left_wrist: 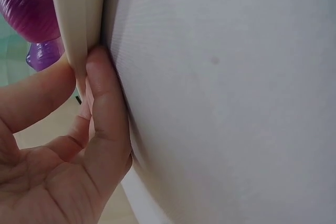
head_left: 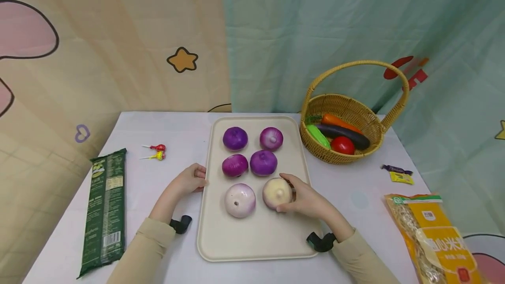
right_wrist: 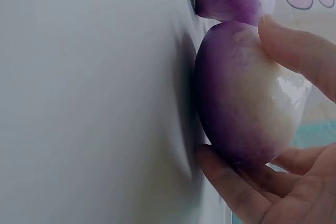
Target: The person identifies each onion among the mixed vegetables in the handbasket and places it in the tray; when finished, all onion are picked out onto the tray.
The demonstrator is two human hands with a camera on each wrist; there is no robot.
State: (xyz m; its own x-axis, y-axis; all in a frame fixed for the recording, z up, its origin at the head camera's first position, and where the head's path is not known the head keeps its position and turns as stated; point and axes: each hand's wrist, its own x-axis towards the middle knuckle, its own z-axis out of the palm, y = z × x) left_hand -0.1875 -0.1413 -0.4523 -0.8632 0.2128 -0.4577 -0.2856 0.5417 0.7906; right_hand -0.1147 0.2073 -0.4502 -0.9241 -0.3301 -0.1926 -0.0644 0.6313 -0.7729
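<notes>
A cream tray [head_left: 260, 240] lies on the white table with several purple onions on it in pairs. My left hand [head_left: 192, 179] pinches the tray's left rim [left_wrist: 79, 19], thumb on one side and fingers on the other. Around a pale, purple-edged onion [head_left: 275, 193] at the front right of the group, my right hand [head_left: 305, 197] curls its thumb and fingers. That same onion [right_wrist: 247, 98] sits low over the tray surface in the right wrist view. Beside it is a pale onion [head_left: 240, 200]; behind lie darker onions, including a deep purple one [head_left: 263, 162].
A wicker basket [head_left: 335, 157] of vegetables stands at the back right. Two lollipops [head_left: 158, 151] and a long green packet [head_left: 104, 207] lie on the left. Small wrapped sweets [head_left: 400, 178] and a yellow grain bag [head_left: 438, 240] are on the right.
</notes>
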